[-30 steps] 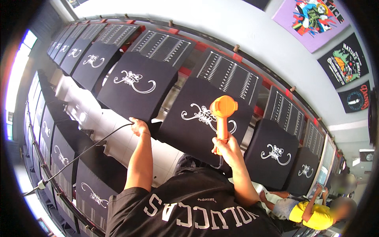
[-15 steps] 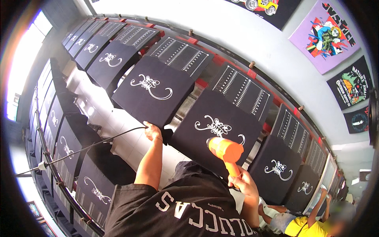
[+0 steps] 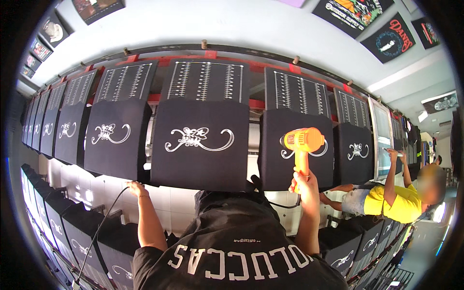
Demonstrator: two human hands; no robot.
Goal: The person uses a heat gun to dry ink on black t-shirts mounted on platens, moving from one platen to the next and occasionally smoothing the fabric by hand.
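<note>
Head view: right hand [image 3: 304,186] grips an orange heat gun [image 3: 302,142] right of centre, nozzle aimed at a printed black shirt [image 3: 296,150], likely to dry it. Left hand [image 3: 137,188] pinches the centre board's [image 3: 200,145] lower edge, steadying it.

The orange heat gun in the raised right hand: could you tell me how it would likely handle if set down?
The orange heat gun looks rigid and top-heavy, so probably tippy upright. The right hand grips its slim handle; the black cord might tug.
</note>
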